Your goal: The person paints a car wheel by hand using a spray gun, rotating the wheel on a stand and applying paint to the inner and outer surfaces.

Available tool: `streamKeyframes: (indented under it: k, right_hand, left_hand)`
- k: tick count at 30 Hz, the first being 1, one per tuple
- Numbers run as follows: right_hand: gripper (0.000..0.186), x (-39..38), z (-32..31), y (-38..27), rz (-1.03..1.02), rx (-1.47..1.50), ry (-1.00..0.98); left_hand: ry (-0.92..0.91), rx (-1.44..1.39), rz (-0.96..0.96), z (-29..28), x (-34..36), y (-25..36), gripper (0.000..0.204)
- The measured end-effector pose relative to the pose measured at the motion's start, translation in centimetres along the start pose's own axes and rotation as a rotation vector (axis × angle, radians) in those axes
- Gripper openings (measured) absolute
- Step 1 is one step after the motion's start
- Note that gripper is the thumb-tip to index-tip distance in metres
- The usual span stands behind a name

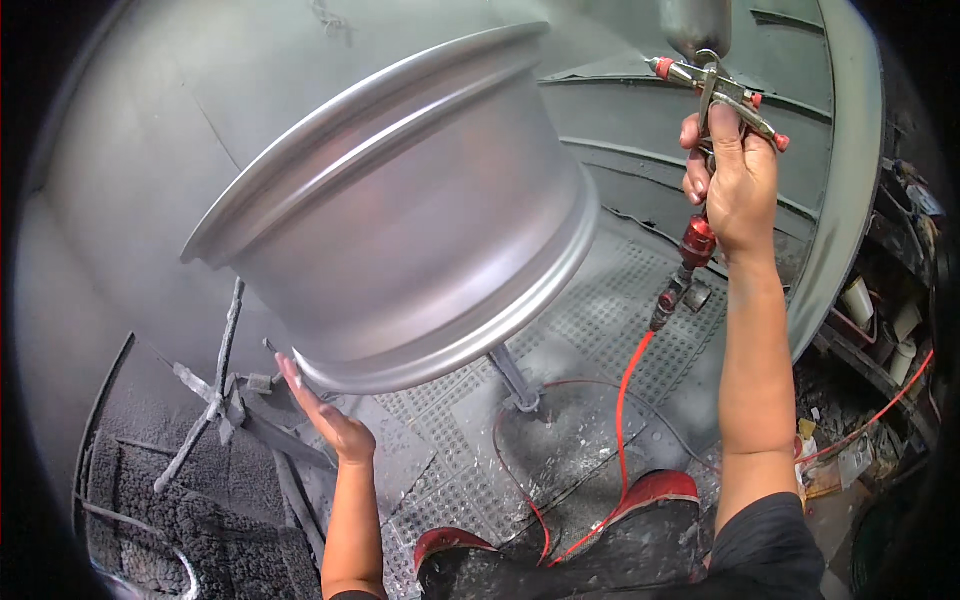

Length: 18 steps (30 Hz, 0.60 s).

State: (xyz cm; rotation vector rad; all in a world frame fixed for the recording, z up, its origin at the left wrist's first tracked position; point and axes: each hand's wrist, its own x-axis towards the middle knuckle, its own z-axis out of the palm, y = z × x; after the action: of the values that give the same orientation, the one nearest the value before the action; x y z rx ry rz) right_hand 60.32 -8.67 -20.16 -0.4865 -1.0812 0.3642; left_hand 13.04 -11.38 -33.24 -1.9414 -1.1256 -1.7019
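Note:
A silver wheel rim point(410, 220) is tilted on a grey stand point(517, 385), filling the middle of the view. My right hand point(730, 170) grips a metal spray gun point(730, 95) with a cup on top and a red fitting point(697, 242) below, joined to a red hose point(625, 400). A pale mist shows off the nozzle, which points left over the top of the rim. My left hand point(325, 410) is open, fingers stretched along the rim's lower left edge, with fingertips at or touching it.
Grey booth walls point(120, 150) surround the rim. Metal bars point(215, 400) and dark rough matting point(180, 500) lie at the lower left. A cluttered shelf point(880, 370) stands outside the booth's right edge. Perforated grey flooring point(430, 495) and red-and-dark shoes point(655, 490) are below.

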Motion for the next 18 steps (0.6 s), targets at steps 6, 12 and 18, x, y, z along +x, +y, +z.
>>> streamKeyframes:
  k: [6, 12, 18]
  right_hand:
    - [0.037, -0.5, -0.2, -1.0, -0.023, -0.048, -0.011]
    - [0.034, -1.1, -0.2, -2.3, -0.029, -0.027, -0.036]
    - [0.028, -1.7, 0.4, -3.5, 0.005, -0.017, -0.062]
  left_hand:
    - [0.176, -0.082, 0.046, 4.7, -2.1, 6.6, 0.091]
    - [-0.06, -0.224, 0.21, 0.9, -3.3, 6.2, 0.096]
    - [0.073, -0.088, -0.003, -1.4, 2.0, -1.4, 0.088]
